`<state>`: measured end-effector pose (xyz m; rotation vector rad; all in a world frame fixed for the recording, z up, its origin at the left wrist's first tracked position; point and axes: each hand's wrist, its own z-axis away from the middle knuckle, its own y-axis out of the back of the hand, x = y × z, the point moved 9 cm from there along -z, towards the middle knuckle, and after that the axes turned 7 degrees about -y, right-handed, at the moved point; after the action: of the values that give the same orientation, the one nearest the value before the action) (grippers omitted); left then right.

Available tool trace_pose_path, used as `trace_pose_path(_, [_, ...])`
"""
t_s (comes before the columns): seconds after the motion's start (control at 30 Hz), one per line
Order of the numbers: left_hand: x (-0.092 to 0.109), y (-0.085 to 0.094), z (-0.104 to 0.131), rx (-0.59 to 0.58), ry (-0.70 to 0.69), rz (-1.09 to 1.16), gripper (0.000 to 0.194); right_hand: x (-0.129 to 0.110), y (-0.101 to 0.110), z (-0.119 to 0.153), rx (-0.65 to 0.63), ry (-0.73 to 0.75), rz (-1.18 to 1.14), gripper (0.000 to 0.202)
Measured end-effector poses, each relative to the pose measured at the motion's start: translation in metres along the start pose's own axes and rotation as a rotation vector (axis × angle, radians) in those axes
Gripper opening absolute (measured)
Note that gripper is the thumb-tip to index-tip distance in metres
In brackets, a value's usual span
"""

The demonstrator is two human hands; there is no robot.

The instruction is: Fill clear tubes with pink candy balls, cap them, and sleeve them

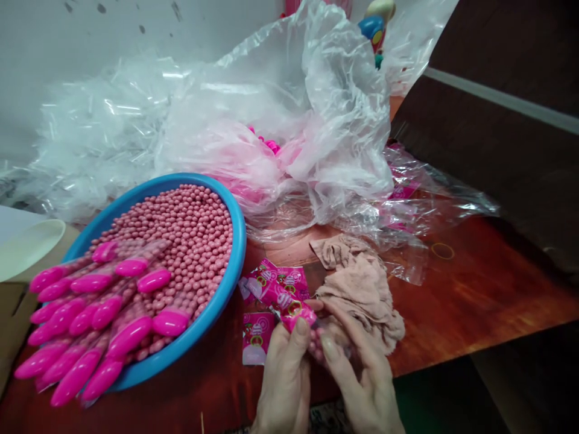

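At the front edge of the table, my left hand (284, 371) pinches a bright pink printed packet (296, 310) between thumb and fingers. Beside it, my right hand (357, 364) has its fingers closed round a clear tube of pink beads (318, 345) that adjoins the packet. The far end of the tube is partly hidden by my right fingers. More pink printed packets (257, 337) lie just left of and beyond my hands. A blue basin (239, 241) of pink beads (194, 232) stands to the left, with several bead-filled tubes with glossy pink ends (129, 336) heaped on its front side.
A crumpled beige cloth (362, 289) lies right beside my right hand. Large clear plastic bags (344, 120) fill the back, one with pink pieces inside. A rubber band (442, 251) lies on the reddish table (497, 289). A pale bowl (27, 250) is at far left, a dark box (506, 132) at right.
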<state>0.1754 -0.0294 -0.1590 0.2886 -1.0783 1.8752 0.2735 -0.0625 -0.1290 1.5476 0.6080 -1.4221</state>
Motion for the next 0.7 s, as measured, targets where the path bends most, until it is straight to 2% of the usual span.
trace_pose_path(0.07, [0.001, -0.002, 0.004, 0.013, -0.023, -0.016, 0.028, -0.002, 0.004, -0.004, 0.02, 0.021, 0.017, 0.04])
trace_pose_path(0.2, [0.009, -0.008, 0.006, -0.042, -0.105, -0.061, 0.037, 0.001, 0.01, -0.006, 0.074, -0.009, 0.0, 0.032])
trace_pose_path(0.33, [0.041, 0.011, 0.001, 0.052, -0.381, -0.281, 0.038, 0.019, 0.013, -0.006, 0.057, -0.142, -0.144, 0.026])
trace_pose_path(0.4, [0.058, 0.014, 0.0, 0.037, -0.526, -0.44, 0.028, 0.026, 0.015, -0.005, 0.035, -0.186, -0.165, 0.025])
trace_pose_path(0.47, [0.068, 0.012, -0.001, -0.012, -0.599, -0.593, 0.015, 0.03, 0.016, -0.005, 0.0, -0.205, -0.161, 0.026])
trace_pose_path(0.57, [0.073, 0.011, -0.006, -0.069, -0.539, -0.7, 0.008, 0.03, 0.019, -0.006, -0.038, -0.192, -0.154, 0.026])
trace_pose_path(0.7, [0.068, 0.009, -0.012, -0.173, -0.373, -0.688, 0.024, 0.032, 0.016, -0.004, -0.098, -0.218, -0.171, 0.025])
